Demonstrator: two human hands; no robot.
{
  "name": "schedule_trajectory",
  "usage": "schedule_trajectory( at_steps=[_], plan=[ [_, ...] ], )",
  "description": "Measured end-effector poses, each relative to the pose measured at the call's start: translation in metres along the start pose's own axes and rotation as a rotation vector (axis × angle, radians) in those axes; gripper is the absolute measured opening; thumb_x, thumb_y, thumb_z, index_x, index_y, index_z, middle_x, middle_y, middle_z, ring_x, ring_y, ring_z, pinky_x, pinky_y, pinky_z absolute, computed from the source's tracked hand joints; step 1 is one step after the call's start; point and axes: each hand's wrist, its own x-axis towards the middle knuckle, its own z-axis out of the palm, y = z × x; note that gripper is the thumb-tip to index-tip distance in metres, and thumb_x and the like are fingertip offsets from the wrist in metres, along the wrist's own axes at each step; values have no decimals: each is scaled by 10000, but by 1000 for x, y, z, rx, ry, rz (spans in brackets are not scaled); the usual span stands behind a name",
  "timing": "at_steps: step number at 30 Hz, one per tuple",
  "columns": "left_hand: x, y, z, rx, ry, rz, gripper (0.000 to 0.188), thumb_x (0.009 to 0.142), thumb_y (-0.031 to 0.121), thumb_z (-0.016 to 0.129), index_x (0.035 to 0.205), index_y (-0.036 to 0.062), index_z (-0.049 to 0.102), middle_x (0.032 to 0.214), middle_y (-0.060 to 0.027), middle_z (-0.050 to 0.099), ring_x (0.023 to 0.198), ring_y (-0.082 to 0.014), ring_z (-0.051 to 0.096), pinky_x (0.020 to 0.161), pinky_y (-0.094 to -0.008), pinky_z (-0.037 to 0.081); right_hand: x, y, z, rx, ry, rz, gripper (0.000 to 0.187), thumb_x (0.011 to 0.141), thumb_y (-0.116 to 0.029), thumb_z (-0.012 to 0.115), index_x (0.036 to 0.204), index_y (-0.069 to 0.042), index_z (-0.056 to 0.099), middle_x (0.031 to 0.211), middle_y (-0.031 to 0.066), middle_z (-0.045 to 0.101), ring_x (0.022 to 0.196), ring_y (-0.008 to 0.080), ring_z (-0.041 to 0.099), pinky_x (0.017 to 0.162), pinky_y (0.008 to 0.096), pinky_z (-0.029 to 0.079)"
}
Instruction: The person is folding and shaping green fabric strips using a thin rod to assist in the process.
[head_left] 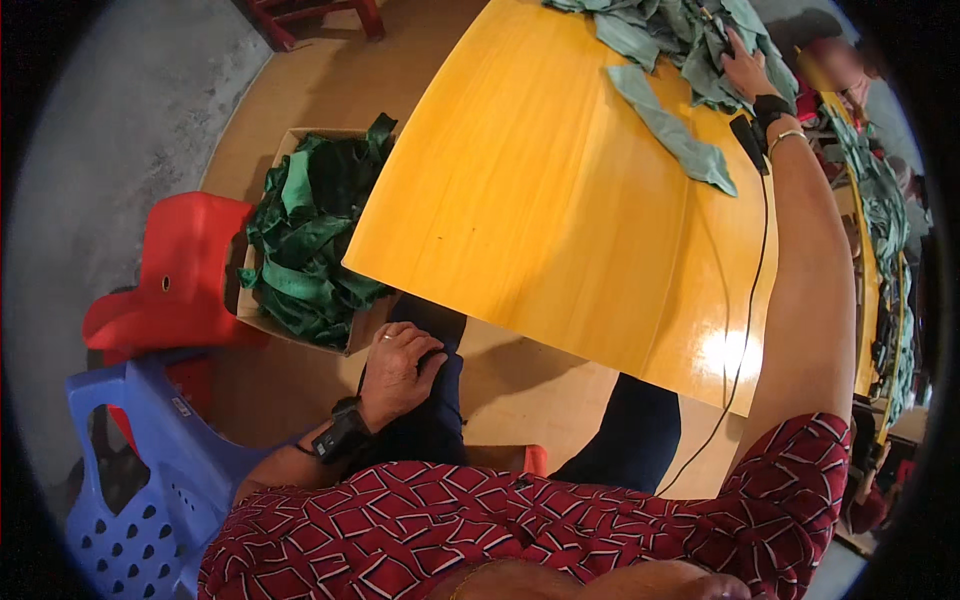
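Observation:
My right hand [745, 74] is stretched far out over a heap of grey-green cloth pieces [668, 38] at the table's far right. Its fingers are bent onto the cloth and appear to grip it; a small dark thing by the fingertips is too unclear to name. One long cloth strip [675, 130] trails from the heap toward me. My left hand [400, 368] lies on my left thigh, holding nothing, its thumb apart from its loosely bent fingers.
A yellow table [510, 190] stands before me. Left of it are a cardboard box [262, 318] of dark green cloth [315, 235], a red chair [190, 260] and a blue plastic chair [150, 450]. A black cable [752, 330] hangs along my right arm. Other people and cloth-covered tables appear far right.

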Motion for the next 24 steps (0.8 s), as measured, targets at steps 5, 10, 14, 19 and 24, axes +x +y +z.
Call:
schedule_trajectory(
  at_steps=[5,10,14,19,24],
  plan=[
    [3,-1,-5,10,-13,-40,126,650,67,638,765,39,595,766,-90,578,810,-276,535,759,-385,401,-5,-20,23,-121,12,130,567,763,-120,401,1306,-180,250,1149,183,490,1037,409,438,886,498,315],
    [4,6,-8,0,-5,-45,116,657,78,636,758,38,593,764,-92,577,810,-277,535,761,-393,399,-7,-14,-15,63,-136,252,548,772,-140,448,1297,-117,291,1096,184,528,911,343,530,726,399,445],
    [2,2,-3,-10,26,-2,116,666,87,639,760,38,593,767,-94,574,806,-277,531,761,-394,397,-28,-27,-43,124,69,124,427,773,-94,449,1197,-129,419,1095,190,525,907,359,528,737,447,435],
    [-1,-8,9,-18,64,48,100,678,95,638,750,44,590,759,-85,571,805,-276,526,741,-385,399,-75,-76,-67,37,94,80,379,747,-74,447,1113,-173,446,896,276,526,813,433,512,696,456,439],
    [-4,-9,12,-38,88,104,73,696,105,623,734,50,595,730,-80,575,775,-269,527,703,-374,397,-128,-112,-87,12,102,192,356,744,-50,444,1075,-179,462,937,238,446,795,443,522,691,458,446]
  ],
)
